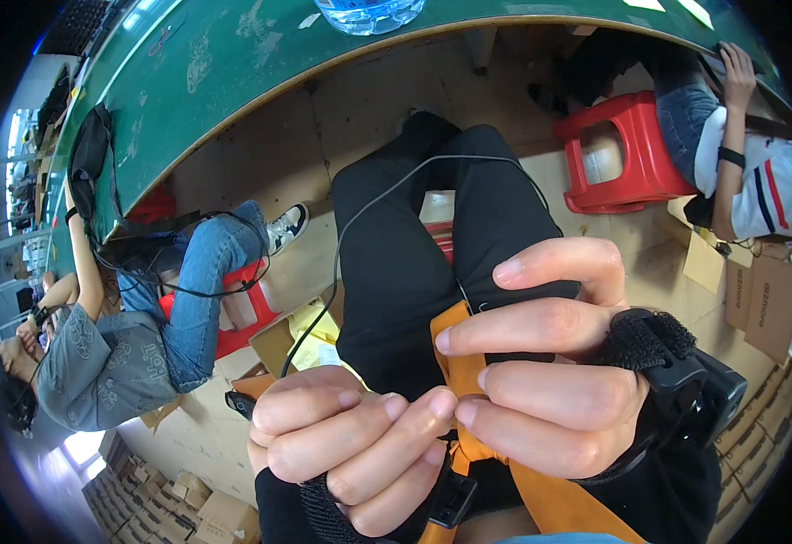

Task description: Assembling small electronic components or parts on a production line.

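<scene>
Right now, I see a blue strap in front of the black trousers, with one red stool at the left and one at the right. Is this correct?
Not quite: the strap is orange, not blue, as the head view shows. It is in front of the black trousers, with a red stool at the left and one at the right.

Glare at L, shade under tbl (260, 63), dark rim w/ distortion.

This looks like a workshop. People (110, 358) sit on red stools (636, 150) along the edge of a long, scuffed green worktop (165, 113). Brown boxes (763, 295) stand on the floor (441, 95).
</scene>
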The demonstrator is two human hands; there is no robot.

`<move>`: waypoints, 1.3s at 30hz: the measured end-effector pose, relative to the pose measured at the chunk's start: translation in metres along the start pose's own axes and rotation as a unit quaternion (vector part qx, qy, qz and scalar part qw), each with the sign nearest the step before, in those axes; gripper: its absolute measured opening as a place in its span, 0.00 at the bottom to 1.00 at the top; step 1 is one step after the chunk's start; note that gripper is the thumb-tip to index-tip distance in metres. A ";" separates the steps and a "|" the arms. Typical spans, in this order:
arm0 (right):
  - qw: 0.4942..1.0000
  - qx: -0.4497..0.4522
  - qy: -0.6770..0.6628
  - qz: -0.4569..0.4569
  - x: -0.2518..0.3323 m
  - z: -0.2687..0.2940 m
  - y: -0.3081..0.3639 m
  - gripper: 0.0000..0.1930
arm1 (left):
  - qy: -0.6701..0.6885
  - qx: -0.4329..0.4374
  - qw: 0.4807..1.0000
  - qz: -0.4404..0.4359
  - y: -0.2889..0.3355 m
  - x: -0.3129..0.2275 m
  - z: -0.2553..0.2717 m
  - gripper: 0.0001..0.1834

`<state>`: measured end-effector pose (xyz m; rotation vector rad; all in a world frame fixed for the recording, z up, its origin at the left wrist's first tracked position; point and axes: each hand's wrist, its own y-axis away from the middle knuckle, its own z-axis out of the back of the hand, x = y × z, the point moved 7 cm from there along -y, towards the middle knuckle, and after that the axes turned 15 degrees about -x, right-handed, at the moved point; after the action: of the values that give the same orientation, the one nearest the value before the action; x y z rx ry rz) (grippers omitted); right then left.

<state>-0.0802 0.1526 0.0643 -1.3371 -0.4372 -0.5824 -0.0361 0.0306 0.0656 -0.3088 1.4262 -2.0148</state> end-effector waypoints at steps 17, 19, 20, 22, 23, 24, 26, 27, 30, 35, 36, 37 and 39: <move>0.998 0.048 0.012 -0.028 -0.007 0.000 0.002 0.13 | -0.047 0.129 0.989 0.060 -0.003 -0.005 -0.004 0.12; 0.999 0.045 0.014 -0.024 -0.007 0.001 0.003 0.13 | -0.088 0.099 0.989 0.066 -0.004 -0.007 -0.007 0.09; 0.999 0.045 0.017 -0.021 -0.006 0.001 0.003 0.13 | -0.104 0.082 0.989 0.071 -0.003 -0.006 -0.010 0.09; 0.999 0.040 0.023 -0.025 -0.005 0.000 0.003 0.13 | -0.134 0.012 0.989 0.054 0.002 -0.006 -0.013 0.08; 0.999 0.038 0.025 -0.029 -0.005 -0.001 0.003 0.13 | -0.140 -0.014 0.989 0.043 0.003 -0.008 -0.010 0.08; 0.998 0.036 0.026 -0.033 -0.005 -0.001 0.003 0.13 | -0.147 -0.040 0.988 0.031 0.003 -0.009 -0.007 0.08; 0.999 0.026 0.035 -0.030 -0.006 0.000 0.003 0.14 | -0.148 0.014 0.988 0.031 0.004 -0.010 -0.006 0.08; 0.999 0.022 0.040 -0.030 -0.006 0.001 0.003 0.14 | -0.147 0.031 0.988 0.031 0.005 -0.010 -0.003 0.08; 0.997 0.043 0.052 -0.035 -0.010 0.003 -0.001 0.14 | -0.147 0.130 0.980 0.028 0.005 -0.010 -0.011 0.07; 0.994 0.102 0.046 -0.007 -0.018 -0.007 0.000 0.14 | -0.167 0.116 0.978 0.043 -0.004 -0.004 -0.015 0.12; 0.995 0.096 0.028 0.000 -0.018 -0.007 -0.001 0.14 | -0.165 0.114 0.979 0.039 -0.006 -0.004 -0.015 0.13; 0.996 0.093 0.019 0.003 -0.017 -0.006 -0.002 0.14 | -0.140 0.126 0.981 0.051 -0.007 -0.003 -0.014 0.14; 0.994 0.107 -0.005 -0.003 -0.015 -0.004 -0.003 0.13 | -0.114 0.140 0.982 0.061 -0.011 -0.003 -0.015 0.16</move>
<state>-0.0938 0.1505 0.0569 -1.1351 -0.4973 -0.5182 -0.0459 0.0459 0.0699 -0.3108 0.9832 -1.9768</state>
